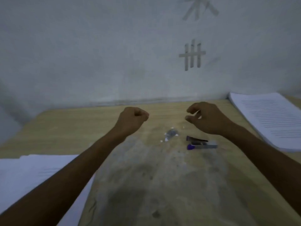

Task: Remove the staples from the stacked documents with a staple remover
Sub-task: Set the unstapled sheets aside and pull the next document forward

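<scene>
Both hands are hovering above the worktop (68,128) and neither one is touching anything. The left hand (133,118) is balling into a tight fist with nothing showing inside it. The right hand (206,118) is hanging with its fingers loosely curled, thumb and forefinger standing apart, nothing visible between them. The two hands are floating well apart from each other.

The staple remover (203,146) is lying flat on the worktop, nearer the viewer than the right hand and just below its wrist: purple at one end, a pale metal bar, a dark part beside it. The blur is hiding whether that is one piece or two.

Just left of the staple remover, a small glinting pile of staples and paper scraps (171,134) is sitting on the wood, between the two forearms.

Well to the right of the staple remover, a thick stack of printed documents (268,119) is resting against the back wall (97,54). Far to the remover's left, another stack of white sheets (32,173) is lying at the near edge, with the left forearm crossing over it.
</scene>
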A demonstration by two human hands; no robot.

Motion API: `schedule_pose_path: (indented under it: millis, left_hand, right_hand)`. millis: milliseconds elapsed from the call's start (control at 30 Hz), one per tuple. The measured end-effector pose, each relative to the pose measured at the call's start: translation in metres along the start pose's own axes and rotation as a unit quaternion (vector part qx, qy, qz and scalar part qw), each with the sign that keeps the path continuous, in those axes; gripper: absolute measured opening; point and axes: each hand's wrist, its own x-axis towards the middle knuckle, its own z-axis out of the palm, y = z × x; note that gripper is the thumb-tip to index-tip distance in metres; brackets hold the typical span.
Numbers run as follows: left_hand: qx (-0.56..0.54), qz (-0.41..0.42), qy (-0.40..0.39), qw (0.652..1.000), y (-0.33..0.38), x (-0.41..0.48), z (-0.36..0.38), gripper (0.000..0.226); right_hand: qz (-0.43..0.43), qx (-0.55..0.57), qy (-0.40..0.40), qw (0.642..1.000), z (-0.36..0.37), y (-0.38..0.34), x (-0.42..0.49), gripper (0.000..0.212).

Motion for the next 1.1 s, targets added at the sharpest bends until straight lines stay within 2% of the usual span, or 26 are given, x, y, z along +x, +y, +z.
schedule_pose_path:
  millis: [100, 233, 367, 467, 567, 700, 833, 1000, 1100]
  left_hand:
    - [0.027, -0.034, 0.019, 0.999, -0.044, -0.021, -0.062, 0.01]
    - [0.065, -0.097, 0.015, 0.993, -0.1, -0.049, -0.128, 0.025]
    - [0.169, -0.161, 0.018, 0.972, -0.15, -0.074, -0.175, 0.06]
    - [0.298, -0.19, -0.014, 0.935, -0.17, -0.083, -0.187, 0.085]
    - [0.328, -0.187, 0.015, 0.926, -0.179, -0.09, -0.185, 0.081]
    - [0.342, -0.152, 0.072, 0.924, -0.183, -0.098, -0.175, 0.077]
    - [0.302, -0.139, 0.097, 0.938, -0.189, -0.103, -0.176, 0.079]
    - [0.218, -0.155, 0.113, 0.957, -0.19, -0.102, -0.188, 0.09]
    - [0.145, -0.157, 0.13, 0.968, -0.185, -0.099, -0.192, 0.096]
  right_hand:
    - [-0.063, 0.018, -0.061, 0.996, 0.041, -0.058, 0.0, 0.03]
    - [-0.089, 0.024, -0.143, 0.985, 0.096, -0.12, -0.002, 0.039]
    - [-0.096, 0.028, -0.207, 0.973, 0.148, -0.173, -0.008, 0.055]
    - [-0.088, 0.021, -0.214, 0.973, 0.173, -0.195, -0.011, 0.069]
    - [-0.105, 0.01, -0.196, 0.975, 0.194, -0.209, -0.007, 0.072]
    - [-0.121, -0.007, -0.181, 0.976, 0.21, -0.214, 0.002, 0.059]
    - [-0.072, 0.032, -0.173, 0.982, 0.213, -0.213, 0.007, 0.041]
    - [-0.053, 0.201, -0.171, 0.963, 0.199, -0.217, 0.006, 0.014]
    - [-0.018, 0.301, -0.165, 0.939, 0.178, -0.213, 0.006, 0.008]
